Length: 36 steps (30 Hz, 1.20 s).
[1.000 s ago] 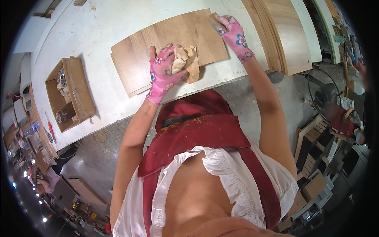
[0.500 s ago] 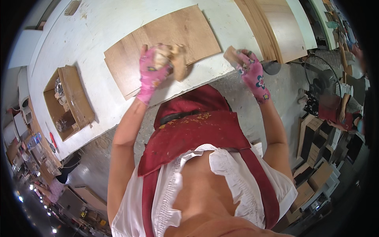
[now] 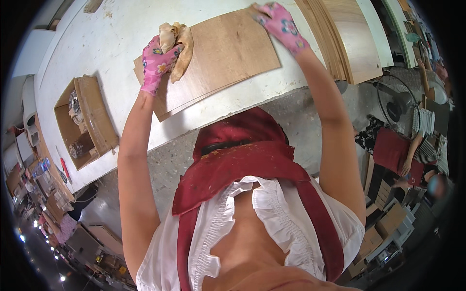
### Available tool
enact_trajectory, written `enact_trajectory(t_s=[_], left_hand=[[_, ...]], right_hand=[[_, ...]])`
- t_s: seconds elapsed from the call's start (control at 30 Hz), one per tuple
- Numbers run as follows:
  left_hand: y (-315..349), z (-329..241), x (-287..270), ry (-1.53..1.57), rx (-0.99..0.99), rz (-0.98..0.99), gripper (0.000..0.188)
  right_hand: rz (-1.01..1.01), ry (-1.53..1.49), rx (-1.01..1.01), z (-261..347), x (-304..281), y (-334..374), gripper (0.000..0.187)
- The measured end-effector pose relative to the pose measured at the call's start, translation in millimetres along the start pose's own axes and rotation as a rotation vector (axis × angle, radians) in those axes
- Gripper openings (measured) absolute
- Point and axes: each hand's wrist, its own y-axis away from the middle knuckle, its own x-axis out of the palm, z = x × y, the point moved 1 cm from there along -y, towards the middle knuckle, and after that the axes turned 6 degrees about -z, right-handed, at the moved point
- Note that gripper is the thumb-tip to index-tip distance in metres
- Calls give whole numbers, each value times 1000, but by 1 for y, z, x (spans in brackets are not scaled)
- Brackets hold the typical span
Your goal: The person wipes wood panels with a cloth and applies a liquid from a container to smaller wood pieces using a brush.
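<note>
A crumpled beige cloth [image 3: 183,56] is bunched in my left hand [image 3: 159,63], which wears a pink flowered glove and is closed. The cloth lies over the left part of a flat wood-grain board [image 3: 228,46]; another board's edge shows beneath it. My right hand [image 3: 281,28], in a matching glove, is at the board's far right corner. Its fingers are bent over a small brown block [image 3: 253,9], mostly hidden and slightly blurred.
The white worktable [image 3: 131,114] carries a cardboard box [image 3: 99,116] with odds and ends at the left. Red-handled scissors [image 3: 64,167] lie near it. At the right is a stack of wood-grain boards [image 3: 357,41]. A floor fan [image 3: 395,104] and a co-worker [image 3: 400,150] are farther right.
My left hand has moved left and away from me with the cloth. The right hand has swung from the table's front edge to the board's far right corner.
</note>
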Motion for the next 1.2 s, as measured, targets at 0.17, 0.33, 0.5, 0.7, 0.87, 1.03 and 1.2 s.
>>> enact_trajectory(t_s=[0.17, 0.33, 0.5, 0.7, 0.87, 1.03, 1.2], left_hand=[[-3, 5, 0, -10, 61, -7, 47], [0, -6, -5, -98, 58, 30, 48], [3, 8, 0, 40, 102, -8, 44], [-5, 31, -18, 1521, -564, 805, 43], [8, -14, -23, 761, -259, 334, 37], [5, -9, -21, 1111, -277, 610, 37], [-11, 30, -4, 212, 97, 141, 44]], right_hand=[[-87, -86, -255, -2, 1, -10, 31], [-137, -93, -135, -39, 15, 103, 38], [-118, 6, -176, -17, -27, 184, 45], [-101, 103, -408, 34, 2, 158, 37], [210, -944, 97, 81, 88, 159, 22], [113, -440, -737, 225, 123, 128, 11], [-48, -191, -886, 256, 140, 131, 15]])
